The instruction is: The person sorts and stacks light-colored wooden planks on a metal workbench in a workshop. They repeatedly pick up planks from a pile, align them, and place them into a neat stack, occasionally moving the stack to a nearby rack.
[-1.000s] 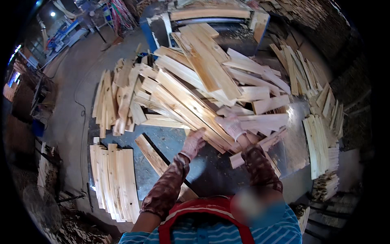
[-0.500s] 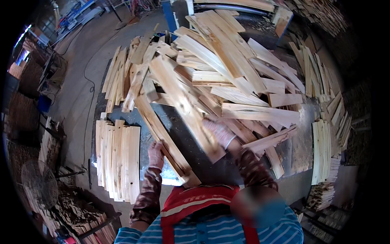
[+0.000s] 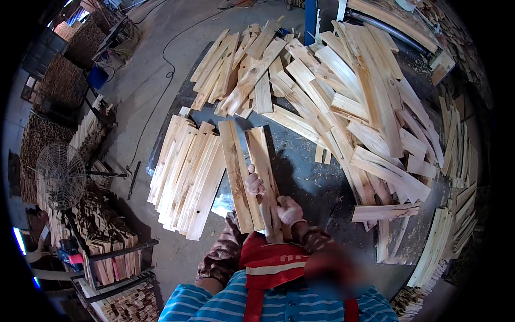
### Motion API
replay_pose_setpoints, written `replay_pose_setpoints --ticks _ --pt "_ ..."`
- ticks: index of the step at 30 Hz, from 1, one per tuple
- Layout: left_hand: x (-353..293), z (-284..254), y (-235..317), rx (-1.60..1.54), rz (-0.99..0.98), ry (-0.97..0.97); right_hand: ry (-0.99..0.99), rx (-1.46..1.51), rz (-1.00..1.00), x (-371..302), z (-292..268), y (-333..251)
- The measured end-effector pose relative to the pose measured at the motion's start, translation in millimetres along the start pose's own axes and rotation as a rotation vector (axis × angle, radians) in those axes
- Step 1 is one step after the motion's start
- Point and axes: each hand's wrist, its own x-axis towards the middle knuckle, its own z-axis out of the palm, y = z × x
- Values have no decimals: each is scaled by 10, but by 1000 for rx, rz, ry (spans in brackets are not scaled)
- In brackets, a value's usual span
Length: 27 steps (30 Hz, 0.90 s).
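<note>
Two long wooden planks stand out in front of me, side by side with their near ends close to my red apron (image 3: pixel 273 264). My left arm passes under the left plank (image 3: pixel 234 161), and my left hand (image 3: pixel 254 183) shows between the two, fingers curled around that plank's right edge. It also overlaps the left edge of the right plank (image 3: pixel 261 147). My right hand (image 3: pixel 289 210) grips the right plank along its right edge near the close end. Both hands look gloved. Some of the left hand's grip is hidden by the wood.
A neat row of planks (image 3: pixel 188 172) lies to the left on the dark table (image 3: pixel 308 188). A loose heap of planks (image 3: pixel 370 80) covers the far and right side. A caged fan (image 3: pixel 60 174) and stacked wood (image 3: pixel 110 241) stand at the left.
My view has turned left. The right hand has brought a plank from the heap's near side to beside the left one. My left hand now reaches under its plank to the right edge.
</note>
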Motion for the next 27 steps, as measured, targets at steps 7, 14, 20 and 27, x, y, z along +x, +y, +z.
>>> replay_pose_setpoints --ticks 7,14,20,27 --pt "362 499 -268 406 -106 258 246 585 -46 199 -970 -284" --pt "599 358 -819 1205 -178 573 561 370 -198 -143 -1751 -921" --pt "1004 1005 -2260 1540 -615 186 865 1403 -3 -728 -2139 297" --pt "635 -7 -3376 1976 -612 -62 1187 1562 140 -2106 -3217 1984"
